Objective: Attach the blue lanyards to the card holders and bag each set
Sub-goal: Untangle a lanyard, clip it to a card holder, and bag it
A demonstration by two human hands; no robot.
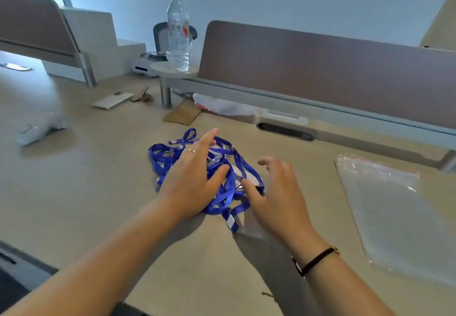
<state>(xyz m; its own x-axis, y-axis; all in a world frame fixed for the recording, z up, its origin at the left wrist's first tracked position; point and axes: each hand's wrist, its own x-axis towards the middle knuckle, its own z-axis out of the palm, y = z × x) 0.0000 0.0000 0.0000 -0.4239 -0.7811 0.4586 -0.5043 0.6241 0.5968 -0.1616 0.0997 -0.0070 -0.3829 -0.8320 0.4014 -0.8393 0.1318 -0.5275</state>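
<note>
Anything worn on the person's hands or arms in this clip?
Both forearms are bare, no sleeves showing. The left hand has a thin ring on one finger. The right hand has no rings showing; its wrist carries a slim dark watch strap with a small gold-coloured clasp.

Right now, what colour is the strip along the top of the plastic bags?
Red, along the top edge of the clear bags; head view.

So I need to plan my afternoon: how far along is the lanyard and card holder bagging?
Barely begun. Nothing looks done: the tangled blue fabric lanyards lie in one heap on the beige desk, and the clear zip-seal plastic bags lie flat beside it, apparently unfilled. In hand: the open left hand rests on the heap, the right hand at its edge. Left: separating, attaching, bagging every set.
</note>
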